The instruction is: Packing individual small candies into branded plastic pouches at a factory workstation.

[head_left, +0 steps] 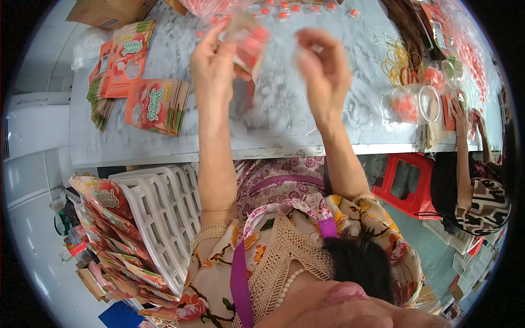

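Above the table, my left hand [214, 60] is closed on the edge of a candy pouch [251, 42]. This pouch is red and green-edged, tilted and blurred, and red candies seem to show through it. To its right, my right hand [331, 68] hangs in the air apart from the pouch, fingers bent and smeared by motion. Whether it holds anything small cannot be made out. Nearest to my left forearm lies a fanned stack of red pouches [156, 104]. Behind that stack is another pile of red pouches [127, 57].
Small candies with red centres [295, 8] lie along the far side. At right stand a clear jar of red candies [407, 104], orange scissors [406, 75] and yellow rubber bands [395, 57]. A co-worker's hands [460, 115] work beyond. Filled pouches [117, 218] lean on a white crate [158, 213] below left.
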The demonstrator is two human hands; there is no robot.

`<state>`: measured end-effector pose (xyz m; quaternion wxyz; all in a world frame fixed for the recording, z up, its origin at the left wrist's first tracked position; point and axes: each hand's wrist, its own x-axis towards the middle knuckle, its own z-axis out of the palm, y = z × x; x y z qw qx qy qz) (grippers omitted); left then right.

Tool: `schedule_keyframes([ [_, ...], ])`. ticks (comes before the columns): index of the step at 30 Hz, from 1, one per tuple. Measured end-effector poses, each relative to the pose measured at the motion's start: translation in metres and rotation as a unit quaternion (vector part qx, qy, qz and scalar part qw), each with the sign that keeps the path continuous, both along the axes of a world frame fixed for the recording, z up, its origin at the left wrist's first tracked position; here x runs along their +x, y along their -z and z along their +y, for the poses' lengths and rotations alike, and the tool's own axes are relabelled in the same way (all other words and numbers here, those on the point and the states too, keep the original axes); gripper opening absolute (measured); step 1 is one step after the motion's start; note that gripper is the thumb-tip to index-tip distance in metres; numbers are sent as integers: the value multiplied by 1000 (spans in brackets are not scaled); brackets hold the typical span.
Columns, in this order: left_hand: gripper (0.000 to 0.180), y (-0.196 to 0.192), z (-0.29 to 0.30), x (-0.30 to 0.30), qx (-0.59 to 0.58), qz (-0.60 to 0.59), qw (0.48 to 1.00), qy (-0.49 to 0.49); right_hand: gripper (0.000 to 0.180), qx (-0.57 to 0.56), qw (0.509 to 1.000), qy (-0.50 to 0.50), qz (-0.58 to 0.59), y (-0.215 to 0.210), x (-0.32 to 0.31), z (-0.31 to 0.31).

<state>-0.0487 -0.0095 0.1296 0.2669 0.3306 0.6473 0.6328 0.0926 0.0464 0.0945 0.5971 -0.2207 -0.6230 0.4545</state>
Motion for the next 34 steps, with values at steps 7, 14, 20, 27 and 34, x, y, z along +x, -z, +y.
schedule_keyframes([
  [7,46,-5,-18,13,99,-125,985,62,21,165,977,62,-123,13,15,-3],
  [14,25,71,-6,-27,116,0,993,-7,7,13,998,-27,-48,14,31,12],
  [20,11,73,-1,30,269,-12,963,-10,4,45,997,20,-52,14,1,0],
  [27,14,78,-26,-1,256,-109,954,-114,5,47,986,57,-147,24,15,25],
  [34,13,77,-33,-5,239,-2,967,-87,8,165,979,-38,-115,18,-23,-12],
])
